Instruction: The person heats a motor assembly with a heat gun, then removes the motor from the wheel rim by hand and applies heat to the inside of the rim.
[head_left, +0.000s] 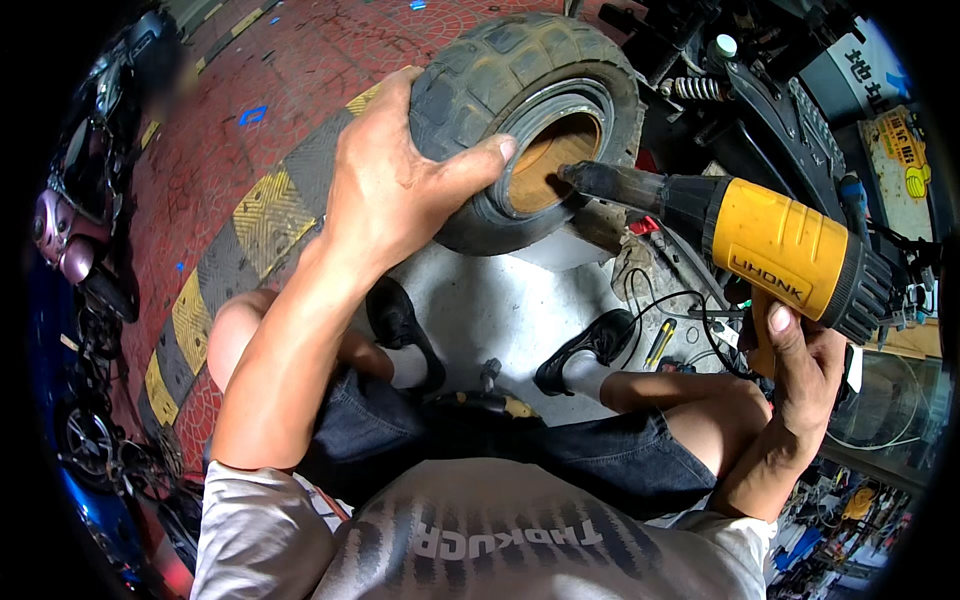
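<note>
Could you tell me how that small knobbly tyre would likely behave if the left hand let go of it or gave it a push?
The tyre stands on its tread, steadied by the left hand, so it would probably roll or topple if released. Its thick blocky rubber suggests it is fairly stiff and heavy for its size. The coarse tread should offer good grip, not slip.

A grey concrete floor (500, 310) carries the scene, meeting red brick paving (300, 60) along a yellow-and-black striped ramp strip (250, 215). On the concrete lie a yellow-handled screwdriver (660, 342), black cables (660, 300) and the person's black shoes (585, 350).
</note>
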